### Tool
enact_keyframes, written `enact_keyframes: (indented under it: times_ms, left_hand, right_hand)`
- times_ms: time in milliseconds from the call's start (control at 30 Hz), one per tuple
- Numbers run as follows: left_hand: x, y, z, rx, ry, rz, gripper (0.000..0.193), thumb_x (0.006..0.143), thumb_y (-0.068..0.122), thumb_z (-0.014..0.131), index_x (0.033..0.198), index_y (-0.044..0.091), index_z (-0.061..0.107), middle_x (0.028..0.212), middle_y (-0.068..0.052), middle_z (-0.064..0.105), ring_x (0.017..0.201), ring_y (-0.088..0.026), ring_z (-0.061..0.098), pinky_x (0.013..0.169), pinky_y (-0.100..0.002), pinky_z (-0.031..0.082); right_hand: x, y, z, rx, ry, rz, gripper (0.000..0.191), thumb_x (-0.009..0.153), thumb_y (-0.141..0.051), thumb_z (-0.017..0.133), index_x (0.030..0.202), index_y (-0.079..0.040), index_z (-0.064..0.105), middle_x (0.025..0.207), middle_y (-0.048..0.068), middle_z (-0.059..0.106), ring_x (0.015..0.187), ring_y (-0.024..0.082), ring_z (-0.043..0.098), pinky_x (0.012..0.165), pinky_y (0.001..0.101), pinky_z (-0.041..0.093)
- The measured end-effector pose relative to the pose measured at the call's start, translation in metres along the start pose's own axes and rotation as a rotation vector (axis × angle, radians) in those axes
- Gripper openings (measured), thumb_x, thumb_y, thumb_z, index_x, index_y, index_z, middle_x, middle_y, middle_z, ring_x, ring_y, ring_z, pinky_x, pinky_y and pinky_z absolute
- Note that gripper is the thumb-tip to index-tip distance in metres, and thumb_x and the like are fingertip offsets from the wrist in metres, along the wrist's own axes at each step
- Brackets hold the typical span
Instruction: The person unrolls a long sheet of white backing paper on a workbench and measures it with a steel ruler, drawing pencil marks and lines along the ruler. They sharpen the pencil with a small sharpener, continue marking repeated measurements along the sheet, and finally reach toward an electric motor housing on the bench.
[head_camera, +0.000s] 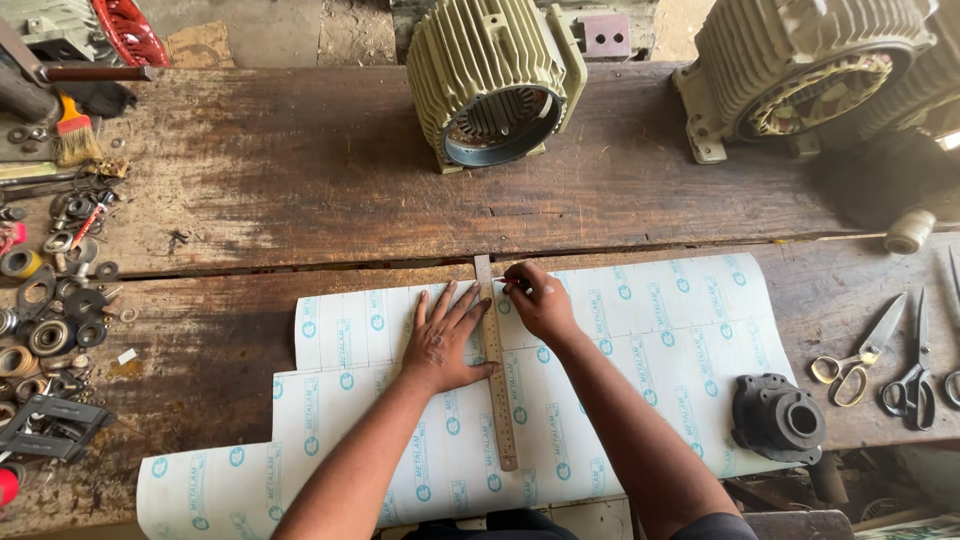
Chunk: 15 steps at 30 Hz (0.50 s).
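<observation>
Two bare forearms reach up from the bottom edge over a sheet of white insulation paper (640, 340) printed with rows of pale blue round marks and short blue lettering, spread across the near plank of a worn wooden workbench (300, 190). The left hand (443, 340) lies flat, fingers spread, pressing a steel ruler (495, 370) that runs straight away from the person across the sheet, its far tip just past the paper's far edge. The right hand (538, 300) sits just right of the ruler near that far end, fingers pinched together on a thin red-tipped marking tool (507, 283) whose point meets the ruler's edge.

A clean line here seems to call for steady downward weight from the flat hand along the ruler, the tool kept tight against the metal edge, and one even stroke toward the body.

On the paper's right corner rests a dark cast end cap (777, 417), weighing it down. Scissors (858, 355) lie on bare wood to the right. Two ribbed, pale green motor housings (495, 80) stand at the bench's far side, windings showing inside the right one. Bearings, washers and a paintbrush (72, 130) crowd the left edge.
</observation>
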<state>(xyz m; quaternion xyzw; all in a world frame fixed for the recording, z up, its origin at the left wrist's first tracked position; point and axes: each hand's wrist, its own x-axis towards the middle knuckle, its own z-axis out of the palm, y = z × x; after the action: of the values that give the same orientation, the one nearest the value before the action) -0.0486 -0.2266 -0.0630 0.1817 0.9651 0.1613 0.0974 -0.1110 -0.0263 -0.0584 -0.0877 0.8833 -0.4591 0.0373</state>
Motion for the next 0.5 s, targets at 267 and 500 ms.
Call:
enact_keyframes:
  times_ms: [267,500]
  left_hand:
    - [0.003,0.001,0.001,0.014,-0.032,-0.01,0.11,0.066,0.073,0.078,0.155,0.022,0.038,0.169,0.002,0.017,0.157,-0.029,0.009,0.125,-0.062,0.0]
    - [0.002,-0.001,0.003,0.017,-0.032,-0.011,0.109,0.066,0.073,0.078,0.155,0.023,0.039,0.17,0.002,0.017,0.158,-0.029,0.009,0.126,-0.062,0.0]
  right_hand:
    - [0.002,0.011,0.002,-0.075,0.019,-0.095,0.018,0.094,-0.016,0.066,0.11,-0.008,0.067,0.099,0.013,0.076,0.089,0.032,0.075,0.074,0.041,0.058]
    - [0.001,0.012,0.005,-0.168,0.02,-0.164,0.017,0.094,-0.015,0.065,0.109,-0.008,0.066,0.096,0.013,0.075,0.089,0.035,0.072,0.075,0.0446,0.057]
